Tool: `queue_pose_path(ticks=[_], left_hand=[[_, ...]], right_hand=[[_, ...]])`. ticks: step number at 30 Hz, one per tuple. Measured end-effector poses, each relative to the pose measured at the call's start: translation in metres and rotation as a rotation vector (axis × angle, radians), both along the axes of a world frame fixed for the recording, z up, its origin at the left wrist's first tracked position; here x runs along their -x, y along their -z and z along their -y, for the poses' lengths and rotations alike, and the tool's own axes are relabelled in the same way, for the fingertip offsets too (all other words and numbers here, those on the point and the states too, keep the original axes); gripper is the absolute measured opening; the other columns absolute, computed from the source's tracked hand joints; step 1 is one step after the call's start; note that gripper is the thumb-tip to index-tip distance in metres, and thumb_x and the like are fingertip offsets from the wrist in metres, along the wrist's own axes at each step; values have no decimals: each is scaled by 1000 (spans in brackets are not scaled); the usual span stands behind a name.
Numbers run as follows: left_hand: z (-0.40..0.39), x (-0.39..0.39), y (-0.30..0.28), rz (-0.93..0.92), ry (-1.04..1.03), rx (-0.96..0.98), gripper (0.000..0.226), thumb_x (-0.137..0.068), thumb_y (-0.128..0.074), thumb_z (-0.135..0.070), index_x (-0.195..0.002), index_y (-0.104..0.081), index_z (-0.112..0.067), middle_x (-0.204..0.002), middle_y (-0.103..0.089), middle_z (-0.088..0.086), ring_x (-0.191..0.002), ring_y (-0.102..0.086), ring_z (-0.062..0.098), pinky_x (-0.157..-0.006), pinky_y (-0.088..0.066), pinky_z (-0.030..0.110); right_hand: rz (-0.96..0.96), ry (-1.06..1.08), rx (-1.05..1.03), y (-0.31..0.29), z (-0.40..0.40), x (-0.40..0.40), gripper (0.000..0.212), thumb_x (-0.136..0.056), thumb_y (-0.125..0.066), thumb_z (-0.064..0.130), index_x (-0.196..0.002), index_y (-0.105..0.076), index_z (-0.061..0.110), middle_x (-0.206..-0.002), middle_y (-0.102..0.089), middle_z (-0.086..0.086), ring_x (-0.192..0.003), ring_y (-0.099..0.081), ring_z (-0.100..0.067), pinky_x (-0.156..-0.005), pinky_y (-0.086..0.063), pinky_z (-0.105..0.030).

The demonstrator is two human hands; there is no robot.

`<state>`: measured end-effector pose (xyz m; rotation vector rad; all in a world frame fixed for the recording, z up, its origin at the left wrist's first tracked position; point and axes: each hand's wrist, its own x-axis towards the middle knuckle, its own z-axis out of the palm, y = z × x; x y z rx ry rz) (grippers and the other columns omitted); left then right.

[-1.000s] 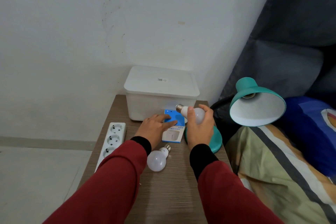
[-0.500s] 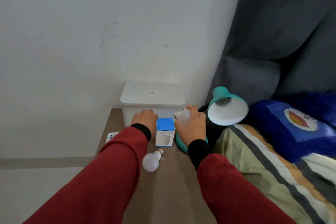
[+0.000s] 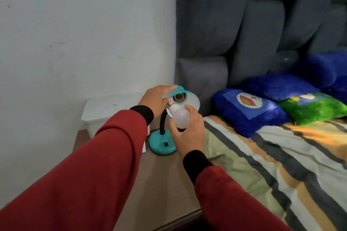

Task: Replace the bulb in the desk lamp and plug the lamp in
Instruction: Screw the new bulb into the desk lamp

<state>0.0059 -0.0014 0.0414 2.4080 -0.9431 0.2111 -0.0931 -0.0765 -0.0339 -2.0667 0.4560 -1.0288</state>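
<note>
A teal desk lamp stands on the wooden bedside table (image 3: 165,170), its round base (image 3: 162,145) near the bed and a black neck rising to the shade (image 3: 189,99). The shade faces me and its brass socket (image 3: 178,97) is bare. My left hand (image 3: 154,99) grips the left rim of the shade. My right hand (image 3: 187,133) holds a white bulb (image 3: 179,116) just below the socket, its metal screw cap pointing up at it, a small gap between them. My left sleeve hides the other bulb and the power strip.
A white lidded plastic box (image 3: 105,112) stands against the wall behind the lamp. A corner of the blue bulb carton (image 3: 144,151) shows beside the base. The bed with a striped blanket (image 3: 262,165) and blue pillows (image 3: 247,110) lies to the right, with a grey padded headboard behind.
My left hand left the blue carton and took the shade's rim. My right hand lifted the bulb from over the base up to the socket. The view swung right, toward the bed.
</note>
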Motion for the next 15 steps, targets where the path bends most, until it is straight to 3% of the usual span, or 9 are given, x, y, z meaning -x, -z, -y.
queue_pose_path(ticks=[7, 11, 15], left_hand=[[19, -9, 14, -60, 62, 53, 50, -94, -47, 1, -137, -48, -26, -144, -48, 0, -132, -45, 15, -102, -26, 11], [19, -15, 20, -32, 80, 60, 54, -94, -43, 6, -135, -50, -28, -141, -51, 1, -128, -49, 14, -102, -29, 10], [18, -23, 22, 20, 94, 29, 54, -94, -45, 5, -134, -50, -30, -138, -54, 2, -126, -50, 14, -102, -28, 9]], right_hand=[[-15, 68, -191, 9, 30, -14, 55, -79, -72, 25, -127, -48, 11, -127, -49, -10, -110, -48, -19, -80, -21, -4], [-16, -20, -250, 11, 34, -29, 49, -82, -70, 24, -128, -52, 23, -125, -45, -8, -99, -41, -8, -84, -32, -12], [-77, -39, -281, 12, 35, -44, 59, -79, -69, 13, -133, -48, 25, -131, -40, -9, -113, -47, -18, -89, -32, -12]])
